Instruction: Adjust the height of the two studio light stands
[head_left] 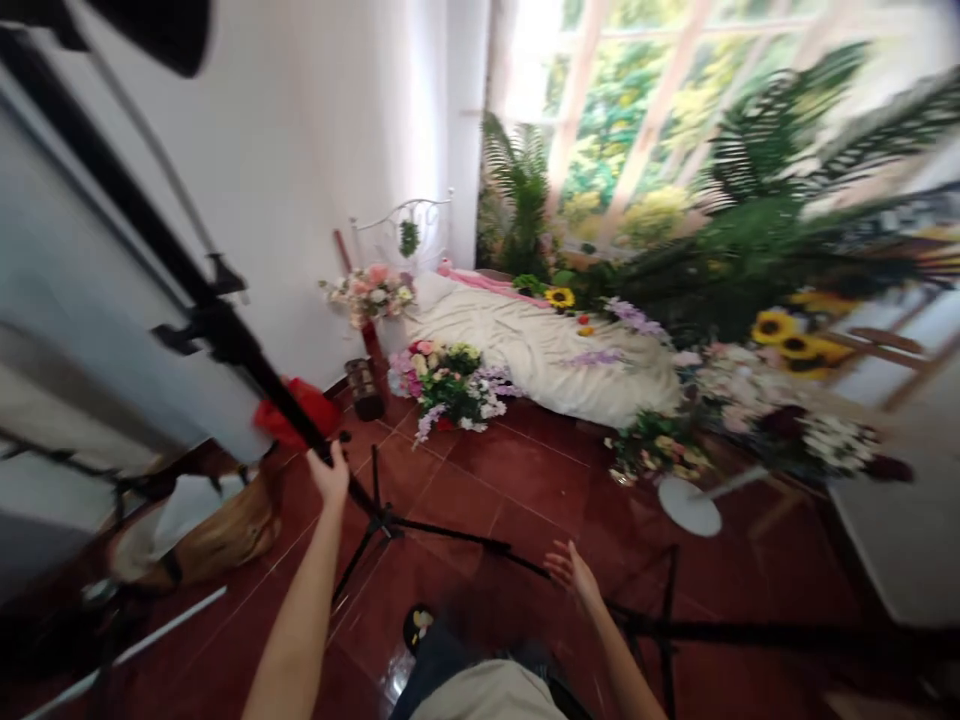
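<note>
My left hand [330, 475] is wrapped round the lower pole of a black light stand [234, 342]. The pole slants from the upper left down to tripod legs spread on the red-brown tiles, and a dark lamp head [161, 30] shows at the top left corner. Lower right of the stand's base, my right hand [572, 572] hangs in the air with its fingers stretched out, holding nothing. Below it, a second black stand [720, 632] reaches to the right edge, blurred.
A bed with a cream cover [510, 345] stands by the window wall, with a flower bunch [450, 385] before it. Palm leaves [772, 230], sunflowers [780, 328] and a white round base [688, 505] are at right. A tan bag [225, 530] and red cloth [300, 412] lie left.
</note>
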